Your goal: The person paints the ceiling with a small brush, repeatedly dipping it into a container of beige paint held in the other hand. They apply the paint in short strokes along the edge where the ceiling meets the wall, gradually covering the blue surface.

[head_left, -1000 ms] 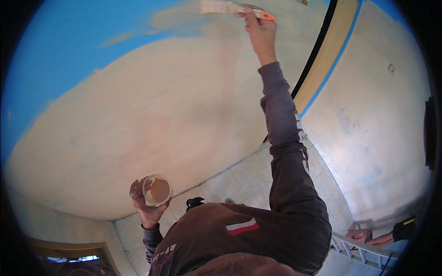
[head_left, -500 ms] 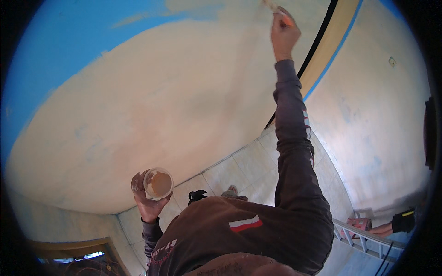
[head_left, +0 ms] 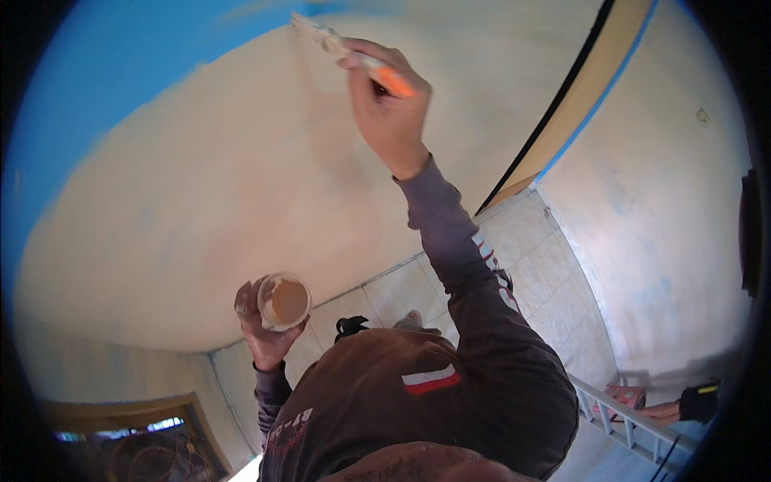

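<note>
While the left hand (head_left: 270, 342) curls around a clear cup (head_left: 268, 307) left of centre in the lower half of the frame, its fingers wrapped about the far left side, the right hand (head_left: 392, 116) is raised at upper centre, closed in a pinch on a paintbrush (head_left: 328, 40). The brush's orange handle end lies against the palm, and its bristles point to the upper left, near where the blue area (head_left: 104, 72) meets the cream wall (head_left: 201, 185); whether they touch it, I cannot tell. Tan paint (head_left: 291, 302) shows inside the cup. Pale floor tiles (head_left: 385, 293) run behind the person's torso, and a ladder (head_left: 630, 426) slants across the lower right.
</note>
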`<state>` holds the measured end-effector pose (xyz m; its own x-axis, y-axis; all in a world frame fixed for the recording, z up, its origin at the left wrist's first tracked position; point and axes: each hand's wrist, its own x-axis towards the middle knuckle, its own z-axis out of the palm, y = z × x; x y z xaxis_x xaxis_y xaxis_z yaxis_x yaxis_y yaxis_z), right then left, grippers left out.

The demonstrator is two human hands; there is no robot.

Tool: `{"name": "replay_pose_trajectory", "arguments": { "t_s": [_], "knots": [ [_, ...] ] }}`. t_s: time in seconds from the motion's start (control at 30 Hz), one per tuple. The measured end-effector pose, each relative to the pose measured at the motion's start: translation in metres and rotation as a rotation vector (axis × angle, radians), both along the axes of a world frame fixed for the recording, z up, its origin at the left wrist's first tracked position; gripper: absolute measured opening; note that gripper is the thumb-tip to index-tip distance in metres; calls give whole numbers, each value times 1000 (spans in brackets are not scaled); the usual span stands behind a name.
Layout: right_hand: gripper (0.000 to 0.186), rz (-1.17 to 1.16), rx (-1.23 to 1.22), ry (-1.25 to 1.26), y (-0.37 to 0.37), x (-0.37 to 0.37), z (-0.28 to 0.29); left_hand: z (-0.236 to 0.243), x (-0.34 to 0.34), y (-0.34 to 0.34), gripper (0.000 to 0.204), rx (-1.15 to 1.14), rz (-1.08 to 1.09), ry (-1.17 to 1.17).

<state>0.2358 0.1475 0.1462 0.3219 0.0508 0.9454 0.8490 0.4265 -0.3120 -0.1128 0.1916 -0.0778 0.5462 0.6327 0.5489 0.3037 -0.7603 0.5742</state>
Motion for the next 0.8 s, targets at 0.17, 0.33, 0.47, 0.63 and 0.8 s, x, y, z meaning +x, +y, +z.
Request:
{"name": "replay_pose_trajectory", "arguments": {
  "t_s": [0.17,0.33,0.47,0.63,0.8],
  "knots": [
    [27,659,89,654,-31,-13,-44,18,13,-5,98,48,-61,30],
    [33,687,198,848,-15,-10,-50,5,13,2,115,-266,-264,-242],
    [32,701,239,754,-1,6,-29,8,5,9,119,-204,-252,-113],
    [29,720,217,653,-2,20,-5,26,5,5,103,-20,-168,-4],
    [24,753,98,573,-6,31,-1,15,8,6,102,-130,-170,-64]
  ]
}}
